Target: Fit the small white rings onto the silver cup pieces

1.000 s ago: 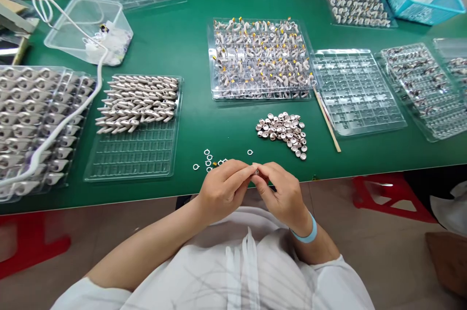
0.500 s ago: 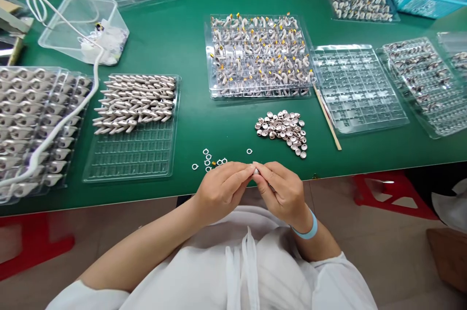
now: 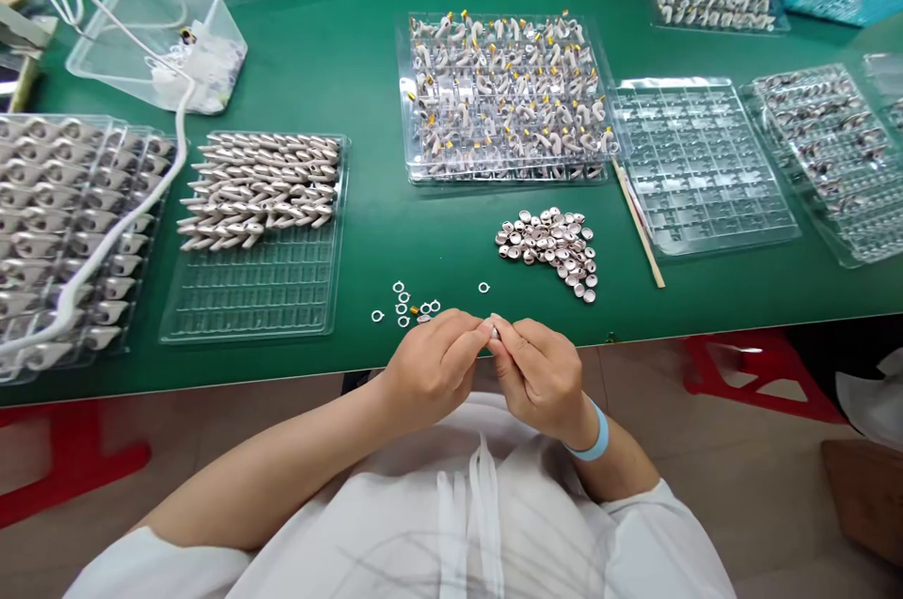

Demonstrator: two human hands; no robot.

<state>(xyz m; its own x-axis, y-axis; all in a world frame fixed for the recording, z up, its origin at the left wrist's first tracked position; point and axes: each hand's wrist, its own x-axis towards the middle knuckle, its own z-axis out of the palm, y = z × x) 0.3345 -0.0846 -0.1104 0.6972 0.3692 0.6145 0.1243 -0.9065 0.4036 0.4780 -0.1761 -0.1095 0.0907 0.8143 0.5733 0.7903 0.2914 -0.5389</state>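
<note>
At the table's front edge my left hand (image 3: 434, 364) and my right hand (image 3: 540, 378) meet, fingertips pinched together. Between them shows a sliver of a small pale metal part (image 3: 495, 333); the fingers hide most of it, so its kind cannot be told. Just beyond my left hand lie several small white rings (image 3: 403, 308) with a tiny orange-gold piece (image 3: 415, 309) among them. One white ring (image 3: 483, 288) lies apart, in front of my fingertips. A heap of small round metal caps (image 3: 554, 246) is spread beyond my right hand.
A tray of curved parts with yellow bits (image 3: 508, 101) stands at the centre back. Slim metal pieces (image 3: 261, 190) fill part of a left tray; larger metal parts (image 3: 49, 213) lie farther left under a white hose (image 3: 105, 246). A wooden stick (image 3: 641, 232) lies beside a clear tray (image 3: 705, 166).
Both hands stay pinched together at the same spot, with only slight finger movement. The whole view has shifted a little as the head moved.
</note>
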